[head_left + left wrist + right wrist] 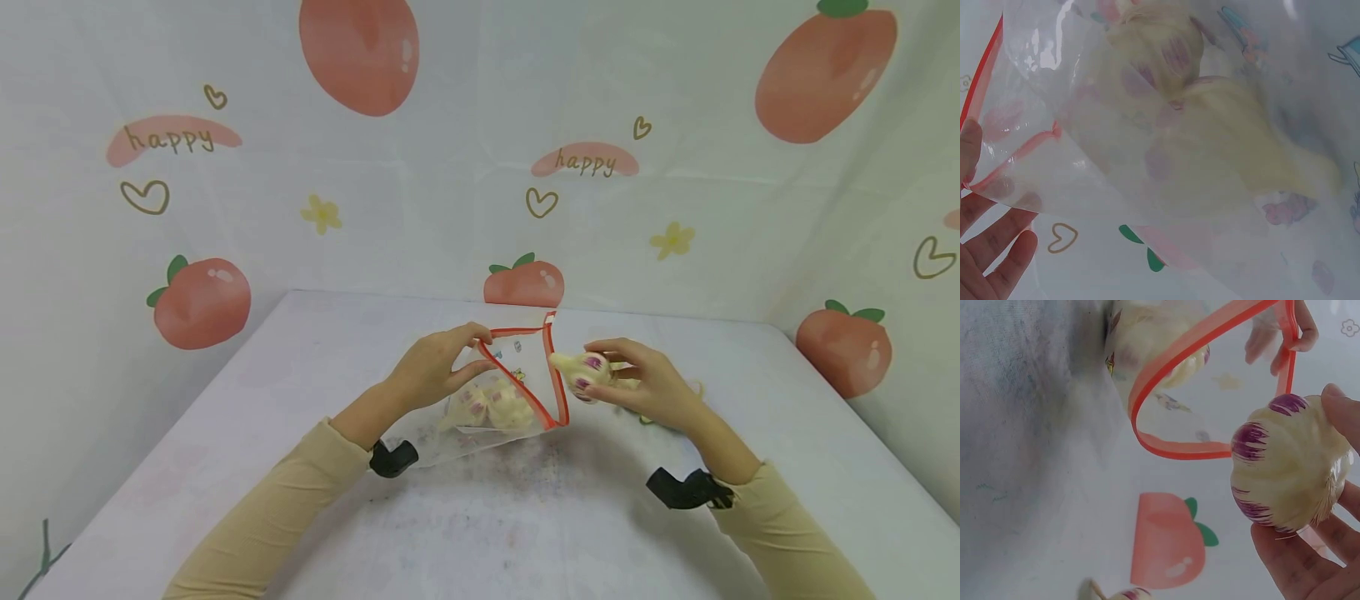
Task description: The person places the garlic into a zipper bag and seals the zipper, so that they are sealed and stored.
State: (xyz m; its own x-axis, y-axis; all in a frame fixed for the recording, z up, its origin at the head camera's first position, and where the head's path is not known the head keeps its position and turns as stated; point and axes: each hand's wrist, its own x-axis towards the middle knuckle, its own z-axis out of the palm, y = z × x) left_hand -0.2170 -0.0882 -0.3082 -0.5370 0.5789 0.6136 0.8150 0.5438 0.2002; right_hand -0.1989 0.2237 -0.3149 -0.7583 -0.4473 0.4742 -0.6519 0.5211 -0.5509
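My left hand (pixel 431 367) pinches the red-edged rim of a clear zip bag (pixel 557 379), whose mouth gapes toward the right. Inside the bag lie garlic bulbs (pixel 510 408), cream with purple streaks, seen blurred through the plastic in the left wrist view. My right hand (pixel 652 387) grips another garlic bulb (pixel 1291 462) between thumb and fingers, just right of the bag's mouth. The bulb's stem points at the opening in the head view. From the right wrist, the bulb overlaps part of the red rim; whether they touch I cannot tell.
Partly hidden behind my right hand, more pale items with a green edge (pixel 647 420) lie on the white table (pixel 480 525). The right wrist view shows part of another purple-streaked bulb (pixel 1134 594) at its bottom edge. A printed curtain (pixel 450 217) hangs behind the table.
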